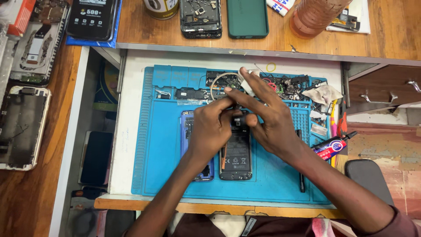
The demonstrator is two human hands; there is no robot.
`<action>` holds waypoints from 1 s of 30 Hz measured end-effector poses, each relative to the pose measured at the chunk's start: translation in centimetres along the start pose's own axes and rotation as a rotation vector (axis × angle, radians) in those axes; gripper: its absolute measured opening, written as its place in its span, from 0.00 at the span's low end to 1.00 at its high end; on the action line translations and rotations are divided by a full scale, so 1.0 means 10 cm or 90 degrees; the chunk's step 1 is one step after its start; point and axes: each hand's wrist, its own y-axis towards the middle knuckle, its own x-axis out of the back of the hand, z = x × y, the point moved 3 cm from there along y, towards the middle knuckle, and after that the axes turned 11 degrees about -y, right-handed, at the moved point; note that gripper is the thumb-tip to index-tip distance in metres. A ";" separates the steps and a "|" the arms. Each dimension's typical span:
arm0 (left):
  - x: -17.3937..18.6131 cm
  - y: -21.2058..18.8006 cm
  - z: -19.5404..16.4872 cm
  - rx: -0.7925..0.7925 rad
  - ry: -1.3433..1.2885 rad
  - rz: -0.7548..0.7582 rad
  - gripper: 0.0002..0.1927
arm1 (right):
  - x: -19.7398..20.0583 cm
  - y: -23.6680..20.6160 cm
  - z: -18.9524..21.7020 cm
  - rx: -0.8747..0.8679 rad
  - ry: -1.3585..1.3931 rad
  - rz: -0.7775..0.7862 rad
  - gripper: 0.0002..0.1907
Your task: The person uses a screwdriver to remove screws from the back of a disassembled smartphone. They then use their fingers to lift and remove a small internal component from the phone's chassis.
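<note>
An opened black phone (pixel 236 156) lies with its battery showing on a blue repair mat (pixel 162 145). Beside it on the left lies a blue-edged phone part (pixel 187 127), partly under my left hand (pixel 210 129). Both hands meet over the top end of the opened phone. My left hand pinches a small dark part (pixel 239 119) there. My right hand (pixel 265 118) touches the same spot with thumb and lower fingers, while two fingers stretch out toward the mat's back tray. What the fingertips grip is mostly hidden.
Small parts, a white cable ring (pixel 219 79) and a cloth (pixel 322 93) fill the mat's back compartments. A glue tube (pixel 334 145) and a black tool (pixel 301 175) lie at the right. Phones (pixel 200 17), a green case (pixel 247 17) and a bottle (pixel 313 15) stand on the wooden shelf behind.
</note>
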 end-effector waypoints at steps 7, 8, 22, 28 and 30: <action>0.06 -0.02 0.05 -0.010 0.094 -0.011 0.09 | 0.01 0.01 -0.01 -0.012 0.038 0.016 0.34; 0.05 0.00 0.10 0.053 0.077 0.023 0.09 | 0.01 0.01 -0.01 -0.019 0.054 0.017 0.34; 0.07 0.05 0.06 -0.028 -0.019 0.041 0.10 | 0.02 0.01 -0.02 -0.005 0.008 0.000 0.36; 0.05 -0.01 0.04 0.065 0.066 -0.021 0.08 | 0.01 0.01 -0.01 0.000 0.020 0.006 0.36; 0.09 -0.03 0.02 0.073 0.113 -0.042 0.09 | 0.01 0.00 0.00 0.001 0.017 0.006 0.35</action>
